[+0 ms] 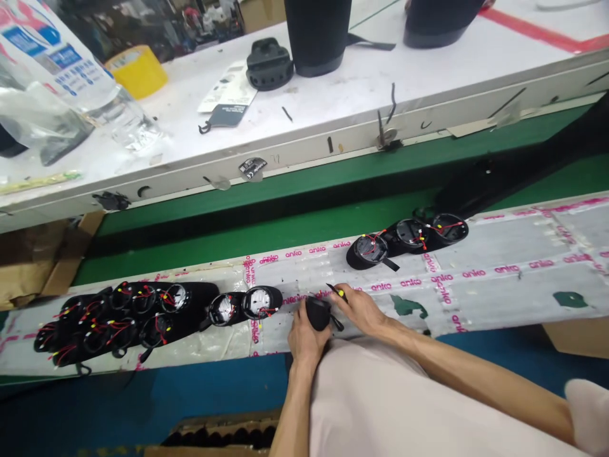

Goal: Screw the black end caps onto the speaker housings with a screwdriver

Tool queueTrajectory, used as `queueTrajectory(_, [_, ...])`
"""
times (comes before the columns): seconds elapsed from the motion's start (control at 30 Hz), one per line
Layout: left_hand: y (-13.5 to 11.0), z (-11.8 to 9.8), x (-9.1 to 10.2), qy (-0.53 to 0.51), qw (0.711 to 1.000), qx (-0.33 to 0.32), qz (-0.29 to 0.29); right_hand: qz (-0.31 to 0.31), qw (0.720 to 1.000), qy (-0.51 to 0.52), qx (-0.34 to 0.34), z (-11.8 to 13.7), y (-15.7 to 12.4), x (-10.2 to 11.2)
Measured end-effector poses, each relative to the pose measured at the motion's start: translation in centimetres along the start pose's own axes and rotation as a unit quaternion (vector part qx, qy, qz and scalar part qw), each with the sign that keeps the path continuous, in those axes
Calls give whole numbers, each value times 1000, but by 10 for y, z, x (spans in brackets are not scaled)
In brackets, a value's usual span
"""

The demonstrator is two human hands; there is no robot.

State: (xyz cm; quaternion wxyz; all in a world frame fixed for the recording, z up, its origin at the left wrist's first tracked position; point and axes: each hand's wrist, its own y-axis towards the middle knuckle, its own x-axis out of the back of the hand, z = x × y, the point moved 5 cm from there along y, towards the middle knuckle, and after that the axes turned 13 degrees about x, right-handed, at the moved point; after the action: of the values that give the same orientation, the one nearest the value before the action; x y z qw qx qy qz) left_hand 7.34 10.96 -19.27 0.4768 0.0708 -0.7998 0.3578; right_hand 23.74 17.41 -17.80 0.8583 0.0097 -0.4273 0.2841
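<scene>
Head view: left hand grips one black shell; right hand pinches one yellow-tipped wire.

A factory assembly line: green conveyor belt, rows of wired speaker parts.

Right of the right hand, the taped board lies bare; a pile of wired parts crowds its left.

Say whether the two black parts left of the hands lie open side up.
Open side up: the two black parts beside the left hand show their silvery insides and red wires.
</scene>
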Motion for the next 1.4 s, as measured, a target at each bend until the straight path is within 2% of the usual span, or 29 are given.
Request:
queueTrajectory(0.07, [-5,-3,9,-6,1000,3,-13,-16,996,83,-12,-3,-2,2])
queueTrajectory(0.17, [-17,-14,29,-35,999,-11,-37,-58,977,204,-36,-1,-7,7])
queueTrajectory(0.33, [-40,-37,64,-118,992,-7,-34,-88,947,309,-30,19,-10,19])
queueTrajectory(0.43, [-51,-40,78,-134,991,9,-16,-92,912,397,-45,26,-8,24])
queueTrajectory(0.5, [-55,-33,84,-170,985,14,-5,-72,872,481,-62,28,-7,24])
queueTrajectory(0.57, [-56,-27,84,-275,961,-10,44,-44,820,565,-84,29,-6,21])
queueTrajectory(0.63, [-56,-23,77,-403,906,-50,116,-21,778,621,-94,30,-6,18])
queueTrajectory(0.7, [-56,-20,68,-489,858,-56,144,-1,753,650,-99,29,-6,12])
queueTrajectory(0.8, [-57,-16,56,-540,830,-7,139,17,729,670,-136,26,-10,0])
queueTrajectory(0.87, [-61,-21,52,-557,810,8,182,26,719,679,-148,27,-11,-4])
queueTrajectory(0.97, [-69,-30,58,-575,774,-5,265,19,724,678,-125,32,-10,-1])
queueTrajectory(1.03, [-72,-32,67,-581,764,-17,279,-6,733,668,-126,32,-10,5])
queueTrajectory(1.1, [-70,-30,74,-574,780,-21,250,-40,744,652,-139,26,-12,11])
queueTrajectory(1.2, [-62,-25,82,-506,845,-29,170,-72,754,638,-138,9,-19,20])
queueTrajectory(1.3, [-54,-21,85,-422,899,-36,116,-61,765,627,-135,-5,-32,23])
queueTrajectory(1.4, [-51,-19,86,-354,932,-11,75,-32,804,581,-121,-5,-43,21])
